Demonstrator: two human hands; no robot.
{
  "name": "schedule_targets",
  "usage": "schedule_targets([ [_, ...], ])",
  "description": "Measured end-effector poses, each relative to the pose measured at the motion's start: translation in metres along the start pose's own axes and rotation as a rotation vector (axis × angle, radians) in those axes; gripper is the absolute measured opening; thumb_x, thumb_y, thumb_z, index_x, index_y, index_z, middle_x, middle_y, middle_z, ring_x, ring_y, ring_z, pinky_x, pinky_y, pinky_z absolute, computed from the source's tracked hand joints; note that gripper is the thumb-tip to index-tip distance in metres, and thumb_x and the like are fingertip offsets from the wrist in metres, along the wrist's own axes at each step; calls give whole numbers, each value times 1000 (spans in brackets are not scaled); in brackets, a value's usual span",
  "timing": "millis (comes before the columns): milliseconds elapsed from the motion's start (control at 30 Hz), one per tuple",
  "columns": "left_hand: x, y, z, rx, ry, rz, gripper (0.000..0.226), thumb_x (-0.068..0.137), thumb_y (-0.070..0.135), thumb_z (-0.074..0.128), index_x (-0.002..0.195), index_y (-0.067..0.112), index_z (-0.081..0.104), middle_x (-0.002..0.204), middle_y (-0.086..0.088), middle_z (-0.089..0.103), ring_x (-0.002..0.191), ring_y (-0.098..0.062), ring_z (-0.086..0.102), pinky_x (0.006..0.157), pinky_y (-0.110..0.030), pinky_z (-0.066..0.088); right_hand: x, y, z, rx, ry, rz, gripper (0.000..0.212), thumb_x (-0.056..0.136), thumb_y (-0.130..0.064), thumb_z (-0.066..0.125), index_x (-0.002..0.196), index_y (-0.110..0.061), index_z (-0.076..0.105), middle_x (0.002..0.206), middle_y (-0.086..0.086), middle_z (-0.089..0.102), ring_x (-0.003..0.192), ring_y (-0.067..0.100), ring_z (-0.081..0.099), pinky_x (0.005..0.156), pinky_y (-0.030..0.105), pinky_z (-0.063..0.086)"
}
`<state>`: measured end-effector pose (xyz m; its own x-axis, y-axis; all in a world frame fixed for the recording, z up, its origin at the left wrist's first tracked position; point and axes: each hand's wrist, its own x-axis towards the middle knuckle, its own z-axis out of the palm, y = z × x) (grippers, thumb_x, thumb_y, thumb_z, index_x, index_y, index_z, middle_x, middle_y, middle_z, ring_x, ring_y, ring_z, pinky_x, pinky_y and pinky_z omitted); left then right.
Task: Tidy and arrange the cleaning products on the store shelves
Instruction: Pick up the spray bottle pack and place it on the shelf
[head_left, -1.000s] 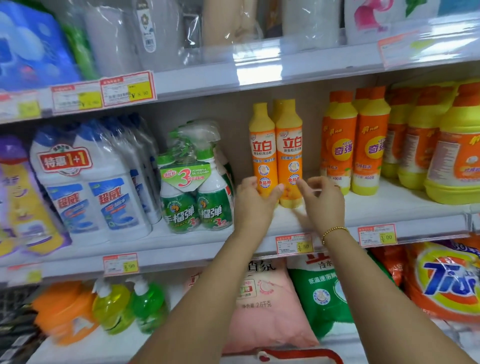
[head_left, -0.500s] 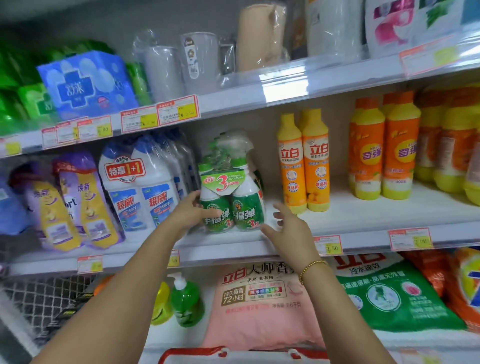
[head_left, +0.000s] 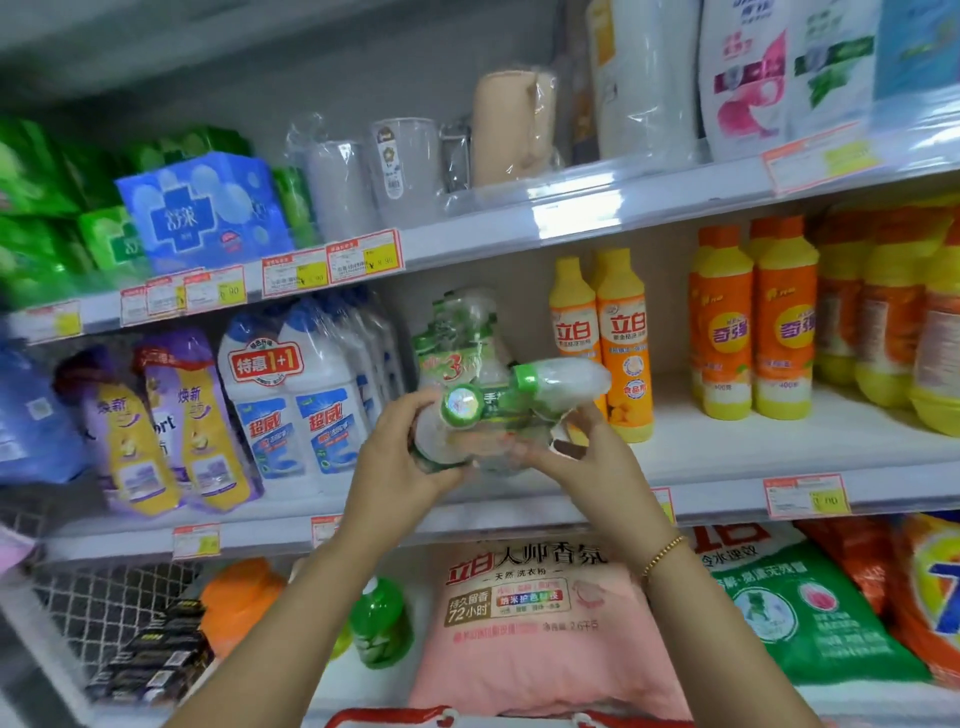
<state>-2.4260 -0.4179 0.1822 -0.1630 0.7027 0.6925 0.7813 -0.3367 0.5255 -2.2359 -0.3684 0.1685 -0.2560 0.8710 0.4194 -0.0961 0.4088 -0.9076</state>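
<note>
A plastic-wrapped pack of green-and-white spray cleaner bottles (head_left: 498, 410) is tipped toward me in front of the middle shelf (head_left: 727, 457), green caps facing the camera. My left hand (head_left: 400, 457) grips its left side and my right hand (head_left: 576, 457) grips its right side and underside. Another wrapped pack of the same cleaner (head_left: 457, 332) stands behind it on the shelf. To the right stand two tall yellow-orange dish soap bottles (head_left: 602, 343).
White twin-pack bottles (head_left: 291, 395) and purple-yellow refill pouches (head_left: 171, 421) stand left of the pack. Orange-yellow detergent bottles (head_left: 753, 332) fill the right side. Detergent bags, pink (head_left: 530, 623) and green (head_left: 810, 613), lie on the lower shelf. Tissue packs and cups sit on the upper shelf.
My hands left the yellow dish soap bottles, moved left to the green spray cleaner pack, took hold of it and tipped it forward off the shelf. The view swung left.
</note>
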Motion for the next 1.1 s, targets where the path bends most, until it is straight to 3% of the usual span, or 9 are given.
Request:
schedule_targets([
  [100, -23, 18, -18, 34, 96, 73, 70, 58, 19, 90, 110, 46, 50, 113, 19, 58, 107, 0, 54, 86, -13, 42, -12, -11, -9, 98, -105, -33, 45, 65, -30, 82, 105, -30, 61, 105, -15, 68, 101, 4, 63, 75, 12, 49],
  [300, -69, 50, -40, 75, 230, 217, 63, 61, 11, 83, 114, 26, 54, 123, 29, 51, 122, 2, 48, 98, -8, 35, -41, -10, -4, 523, -282, -90, 67, 52, -47, 88, 111, -19, 70, 110, 7, 70, 110, 30, 62, 95, 47, 49],
  [400, -93, 49, -46, 85, 259, 195, 66, 57, 8, 80, 114, 31, 55, 125, 20, 53, 125, -6, 49, 101, -14, 37, -56, -2, 1, 387, -232, -155, 48, 67, -21, 76, 114, -19, 69, 110, 3, 71, 102, 18, 65, 87, 34, 53],
  [533, -112, 49, -53, 135, 228, 79, 71, 54, 31, 83, 114, 49, 50, 120, 18, 57, 118, 4, 51, 94, -6, 37, -74, -4, 9, 293, -224, -135, 35, 73, 10, 71, 81, -23, 77, 85, -1, 75, 81, 10, 70, 68, 19, 52],
  [633, -117, 49, -56, 57, 176, -133, 67, 48, 51, 80, 107, 53, 48, 110, 28, 62, 102, 7, 59, 82, -7, 45, -74, -7, 21, 254, -204, -131, 24, 74, 2, 74, 91, -15, 73, 93, 1, 74, 93, 18, 69, 76, 21, 53],
  [767, -115, 39, -55, -169, 209, -258, 64, 46, 39, 86, 102, 38, 54, 105, 13, 69, 99, -7, 65, 86, -29, 51, -66, -15, 34, 112, -194, -177, 50, 77, -25, 75, 123, -37, 60, 122, -17, 63, 116, 2, 57, 99, 30, 47],
  [867, -109, 37, -55, -323, 257, -339, 66, 42, 31, 87, 102, 27, 59, 103, 7, 72, 99, -12, 68, 83, -33, 52, -59, -15, 42, -158, -116, -388, 55, 82, -35, 71, 131, -42, 48, 136, -24, 49, 126, -13, 40, 107, 13, 33],
  [933, -102, 39, -58, -402, 285, -377, 71, 40, 28, 87, 105, 21, 60, 102, 6, 73, 95, -12, 70, 77, -28, 55, -54, -12, 47, -358, -65, -574, 61, 83, -44, 65, 139, -33, 43, 146, -16, 40, 134, -7, 33, 108, 10, 27],
  [1100, -90, 46, -68, -543, 338, -466, 79, 44, 16, 95, 115, 14, 61, 104, -2, 74, 95, -18, 71, 77, -34, 59, -58, 9, 63, -685, -125, -933, 96, 69, -59, 73, 146, -22, 31, 158, 10, 16, 146, 33, 11, 116, 51, 19],
])
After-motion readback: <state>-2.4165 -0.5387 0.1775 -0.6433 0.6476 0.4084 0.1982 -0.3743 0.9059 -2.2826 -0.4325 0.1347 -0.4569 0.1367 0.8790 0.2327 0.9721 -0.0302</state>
